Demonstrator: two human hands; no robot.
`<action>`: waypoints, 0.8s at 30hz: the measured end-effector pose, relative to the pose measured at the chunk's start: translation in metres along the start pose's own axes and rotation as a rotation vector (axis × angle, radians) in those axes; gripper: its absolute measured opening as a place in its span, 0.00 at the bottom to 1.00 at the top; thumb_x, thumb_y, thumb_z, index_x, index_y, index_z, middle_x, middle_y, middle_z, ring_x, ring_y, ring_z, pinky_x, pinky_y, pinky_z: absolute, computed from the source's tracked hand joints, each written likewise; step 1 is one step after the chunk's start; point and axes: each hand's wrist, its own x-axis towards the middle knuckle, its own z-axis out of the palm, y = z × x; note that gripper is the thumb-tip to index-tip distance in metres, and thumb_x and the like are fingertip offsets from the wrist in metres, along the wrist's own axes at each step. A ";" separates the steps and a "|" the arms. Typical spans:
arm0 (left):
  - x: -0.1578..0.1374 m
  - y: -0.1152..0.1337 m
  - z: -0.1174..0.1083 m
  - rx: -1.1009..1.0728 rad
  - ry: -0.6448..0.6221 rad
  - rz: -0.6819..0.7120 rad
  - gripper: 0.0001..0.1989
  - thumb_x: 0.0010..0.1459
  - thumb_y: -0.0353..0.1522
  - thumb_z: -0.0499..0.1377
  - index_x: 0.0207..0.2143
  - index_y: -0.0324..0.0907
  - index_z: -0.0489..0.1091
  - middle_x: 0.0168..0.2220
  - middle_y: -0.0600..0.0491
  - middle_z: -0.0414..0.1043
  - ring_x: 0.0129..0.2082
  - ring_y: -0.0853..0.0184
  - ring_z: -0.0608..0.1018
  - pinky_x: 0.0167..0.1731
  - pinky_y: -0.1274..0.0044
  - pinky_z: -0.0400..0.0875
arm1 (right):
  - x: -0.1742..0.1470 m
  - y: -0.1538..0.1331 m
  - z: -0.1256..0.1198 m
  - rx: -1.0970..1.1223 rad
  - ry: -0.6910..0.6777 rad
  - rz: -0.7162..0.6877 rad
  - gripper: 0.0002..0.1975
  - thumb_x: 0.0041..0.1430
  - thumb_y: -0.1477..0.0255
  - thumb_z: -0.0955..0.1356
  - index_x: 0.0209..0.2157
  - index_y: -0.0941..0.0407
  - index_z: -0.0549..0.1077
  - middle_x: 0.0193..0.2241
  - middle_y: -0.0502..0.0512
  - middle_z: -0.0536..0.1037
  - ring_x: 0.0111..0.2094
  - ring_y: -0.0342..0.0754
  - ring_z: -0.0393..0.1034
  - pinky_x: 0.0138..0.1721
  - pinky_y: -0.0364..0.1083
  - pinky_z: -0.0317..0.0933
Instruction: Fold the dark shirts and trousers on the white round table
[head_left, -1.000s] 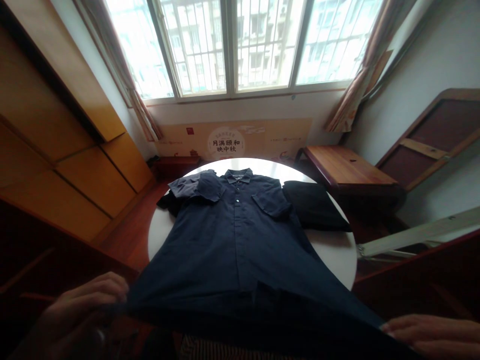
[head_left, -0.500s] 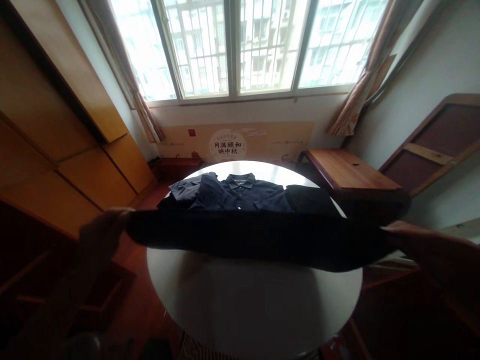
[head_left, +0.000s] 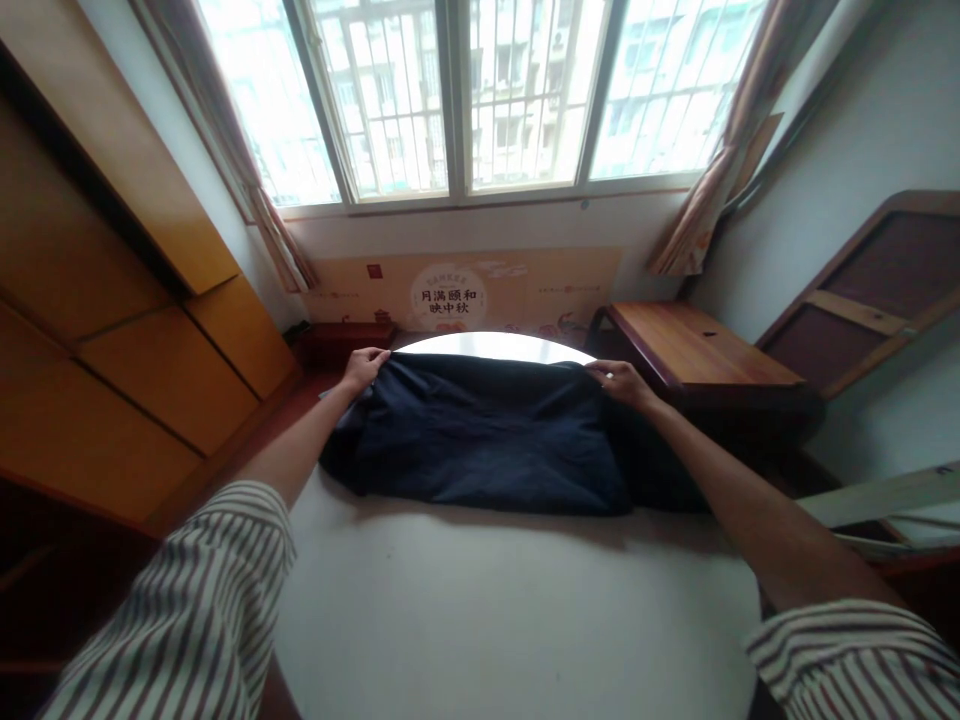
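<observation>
A dark navy shirt (head_left: pixel 487 430) lies across the far half of the round white table (head_left: pixel 517 610), doubled over on itself with soft creases. The fingers of my left hand (head_left: pixel 365 369) pinch its far edge near the left corner. My right hand (head_left: pixel 624 383) grips the same edge further right, with a small shiny spot on one finger. Between the hands the edge is stretched nearly straight. Collar and buttons are hidden under the cloth. Dark fabric also shows beyond my right wrist, and a bunched part bulges at the left.
A wooden desk (head_left: pixel 705 345) stands behind the table at the right. Yellow-brown cabinets (head_left: pixel 165 370) line the left side. Beyond the table are a printed banner (head_left: pixel 517 290) and a barred window (head_left: pixel 517 90) with curtains. A framed wooden panel (head_left: pixel 862 290) leans at the right wall.
Both hands have moved forward and closer together, carrying the shirt's raised edge to the table's far side. The collar and buttons, visible earlier, are now covered.
</observation>
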 end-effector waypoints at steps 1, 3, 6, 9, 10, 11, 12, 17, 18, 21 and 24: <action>0.006 -0.005 0.003 0.001 0.003 -0.007 0.31 0.59 0.51 0.55 0.28 0.29 0.76 0.24 0.51 0.76 0.34 0.66 0.77 0.37 0.78 0.68 | 0.005 0.002 0.003 0.006 -0.010 0.005 0.19 0.63 0.60 0.65 0.41 0.59 0.80 0.34 0.61 0.82 0.38 0.56 0.77 0.43 0.53 0.70; 0.017 -0.013 0.009 0.005 0.006 -0.025 0.28 0.55 0.50 0.60 0.28 0.30 0.76 0.26 0.49 0.77 0.35 0.65 0.77 0.38 0.77 0.69 | 0.014 0.002 0.007 -0.012 -0.034 -0.004 0.19 0.65 0.61 0.63 0.44 0.59 0.79 0.38 0.61 0.82 0.40 0.54 0.76 0.44 0.51 0.70; 0.027 -0.024 0.018 0.025 -0.010 -0.066 0.25 0.48 0.48 0.66 0.29 0.32 0.77 0.27 0.45 0.78 0.34 0.62 0.77 0.38 0.75 0.70 | 0.022 -0.003 0.013 -0.141 -0.092 -0.053 0.18 0.68 0.62 0.63 0.49 0.58 0.76 0.44 0.60 0.79 0.43 0.52 0.74 0.44 0.50 0.70; 0.032 -0.030 0.028 0.073 -0.023 -0.110 0.22 0.46 0.46 0.68 0.28 0.32 0.77 0.28 0.43 0.78 0.32 0.60 0.77 0.38 0.72 0.70 | 0.023 -0.011 0.023 -0.235 -0.133 -0.076 0.17 0.66 0.63 0.66 0.52 0.57 0.72 0.50 0.58 0.74 0.46 0.52 0.72 0.46 0.53 0.69; 0.033 -0.030 0.030 0.093 -0.019 -0.120 0.21 0.47 0.45 0.68 0.29 0.32 0.77 0.29 0.42 0.78 0.32 0.59 0.77 0.38 0.71 0.70 | 0.022 -0.013 0.026 -0.246 -0.140 -0.079 0.17 0.66 0.64 0.67 0.53 0.57 0.70 0.51 0.58 0.73 0.46 0.52 0.72 0.46 0.55 0.69; 0.033 -0.028 0.031 0.109 -0.012 -0.131 0.20 0.47 0.43 0.68 0.30 0.32 0.77 0.31 0.41 0.78 0.33 0.59 0.77 0.39 0.70 0.70 | 0.020 -0.017 0.029 -0.260 -0.148 -0.084 0.18 0.66 0.64 0.67 0.53 0.57 0.70 0.52 0.58 0.72 0.47 0.52 0.71 0.47 0.55 0.69; 0.031 -0.025 0.031 0.130 0.001 -0.122 0.19 0.49 0.41 0.68 0.32 0.31 0.77 0.33 0.40 0.78 0.35 0.59 0.77 0.41 0.70 0.69 | 0.017 -0.021 0.031 -0.275 -0.156 -0.090 0.17 0.66 0.64 0.67 0.53 0.57 0.70 0.52 0.59 0.72 0.48 0.52 0.71 0.47 0.55 0.68; -0.029 0.008 0.008 0.341 -0.036 0.421 0.12 0.62 0.35 0.57 0.41 0.36 0.75 0.43 0.44 0.75 0.43 0.61 0.75 0.50 0.71 0.67 | -0.039 -0.058 0.027 -0.364 -0.283 -0.251 0.16 0.63 0.65 0.68 0.48 0.59 0.75 0.46 0.64 0.76 0.47 0.56 0.70 0.51 0.54 0.64; -0.052 0.014 0.000 0.379 -0.139 0.553 0.12 0.64 0.35 0.55 0.42 0.38 0.75 0.43 0.46 0.75 0.44 0.62 0.76 0.50 0.71 0.67 | -0.059 -0.068 0.023 -0.384 -0.354 -0.356 0.17 0.63 0.64 0.68 0.49 0.60 0.75 0.46 0.64 0.76 0.47 0.56 0.71 0.52 0.55 0.64; -0.122 0.020 -0.024 0.531 -0.464 0.862 0.12 0.64 0.37 0.57 0.46 0.42 0.74 0.45 0.48 0.76 0.45 0.61 0.76 0.51 0.69 0.68 | -0.127 -0.090 0.012 -0.390 -0.479 -0.581 0.22 0.60 0.65 0.69 0.55 0.59 0.71 0.52 0.64 0.74 0.54 0.58 0.67 0.58 0.59 0.59; -0.169 0.006 -0.039 0.672 -0.578 1.038 0.19 0.62 0.36 0.60 0.54 0.41 0.71 0.53 0.45 0.74 0.53 0.57 0.75 0.57 0.63 0.64 | -0.171 -0.093 0.009 -0.541 -0.427 -0.646 0.23 0.57 0.78 0.67 0.55 0.62 0.71 0.54 0.66 0.74 0.56 0.59 0.66 0.60 0.61 0.56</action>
